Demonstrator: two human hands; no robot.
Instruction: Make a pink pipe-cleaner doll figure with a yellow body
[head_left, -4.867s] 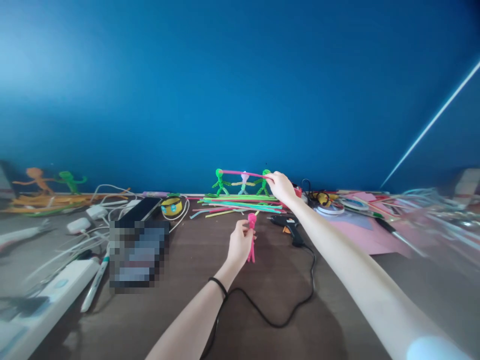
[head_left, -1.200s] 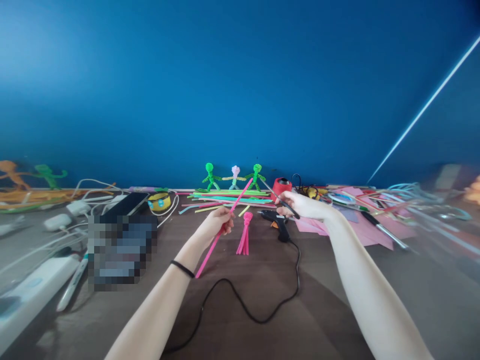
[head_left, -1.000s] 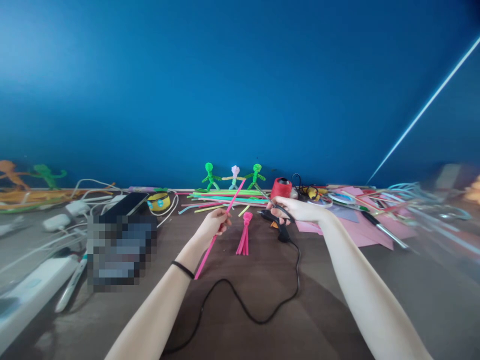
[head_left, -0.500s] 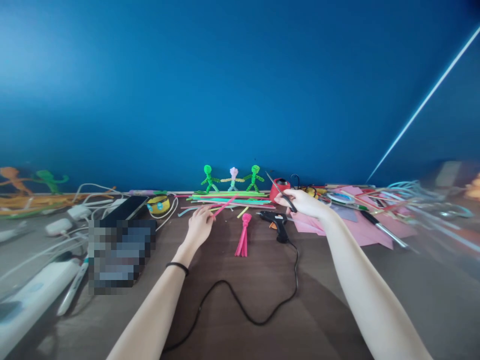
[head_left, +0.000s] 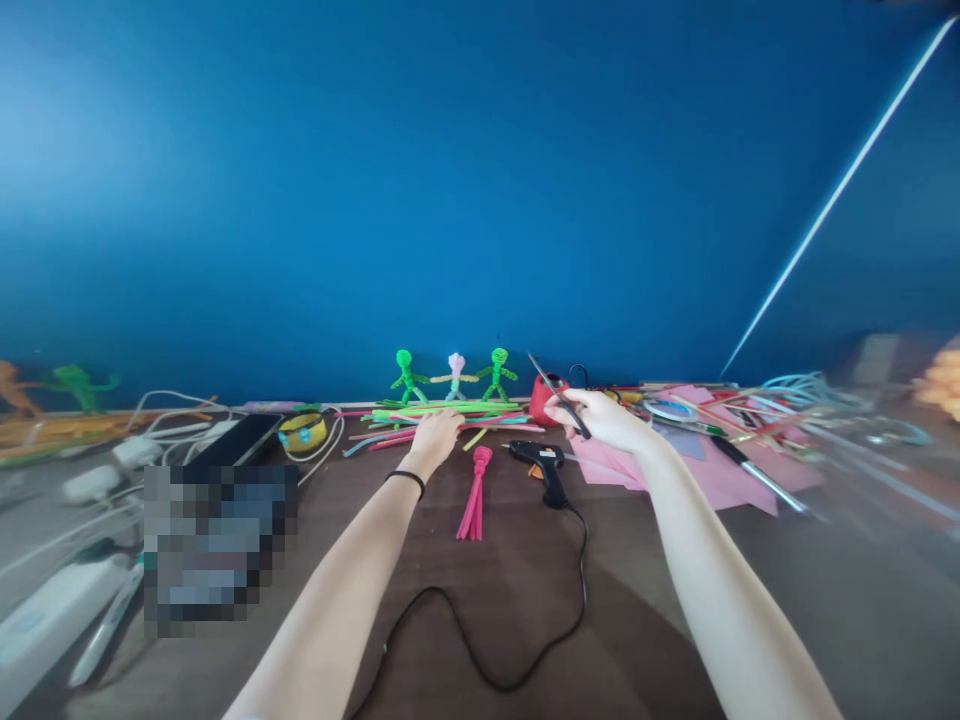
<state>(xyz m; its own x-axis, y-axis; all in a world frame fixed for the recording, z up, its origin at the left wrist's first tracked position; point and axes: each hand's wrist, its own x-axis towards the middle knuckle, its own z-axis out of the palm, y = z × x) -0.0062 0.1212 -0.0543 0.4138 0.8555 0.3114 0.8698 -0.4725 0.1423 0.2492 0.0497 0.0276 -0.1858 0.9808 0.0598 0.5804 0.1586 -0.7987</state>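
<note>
My left hand (head_left: pixel 439 438) rests at the front of a pile of coloured pipe cleaners (head_left: pixel 495 408), its fingertips mostly hidden by the back of the hand. I cannot tell whether it grips one of the strips. In my right hand (head_left: pixel 604 420) is a pair of scissors (head_left: pixel 545 372), blades pointing up and left, in front of a red roll-like object (head_left: pixel 540 400). Between the hands a pink pipe cleaner figure (head_left: pixel 475 495) lies on the table, with a coiled head and several loose strands. Beside it lies a black glue gun (head_left: pixel 545 465).
Three twisted pipe cleaner figures (head_left: pixel 456 370) stand against the blue wall. The glue gun's cord (head_left: pixel 480 670) curves across the front of the table. Pink sheets (head_left: pixel 697 480) and a knife-like tool (head_left: pixel 757 472) lie right. A phone (head_left: pixel 232 445), cables and a power strip (head_left: pixel 60 620) crowd the left.
My left hand has moved right and onto the pile; the pink pipe cleaner it held up no longer shows raised. My right hand still holds the scissors. The view has shifted slightly.
</note>
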